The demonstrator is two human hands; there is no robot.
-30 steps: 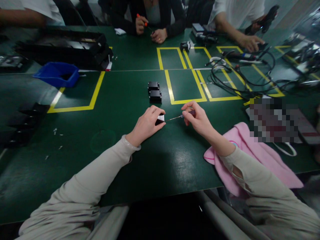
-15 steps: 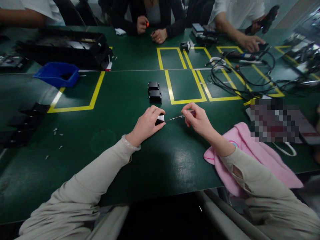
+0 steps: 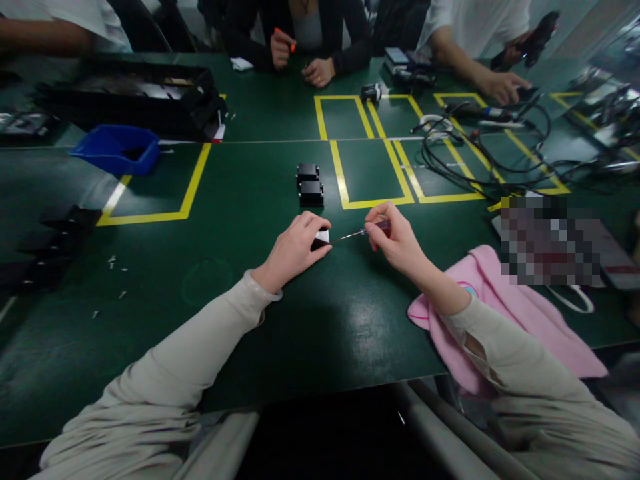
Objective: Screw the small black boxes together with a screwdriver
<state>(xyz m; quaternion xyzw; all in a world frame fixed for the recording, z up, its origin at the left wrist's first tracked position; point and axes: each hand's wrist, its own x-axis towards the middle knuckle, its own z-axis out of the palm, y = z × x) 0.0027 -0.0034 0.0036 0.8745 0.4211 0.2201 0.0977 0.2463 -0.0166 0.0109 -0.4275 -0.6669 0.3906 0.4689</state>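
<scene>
In my head view, the left hand (image 3: 296,247) held a small dark box (image 3: 321,237), fingers closed around it, near two black boxes (image 3: 311,191) on the surface (image 3: 345,340); the right hand (image 3: 395,239), fingers closed on a screwdriver (image 3: 363,231), pointed the tip at the held box.

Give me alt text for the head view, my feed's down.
The left hand holds a small dark block on a green table while the right hand holds a screwdriver, tip at the block's edge. Two black blocks sit just beyond; a pink cloth lies to the right.
</scene>
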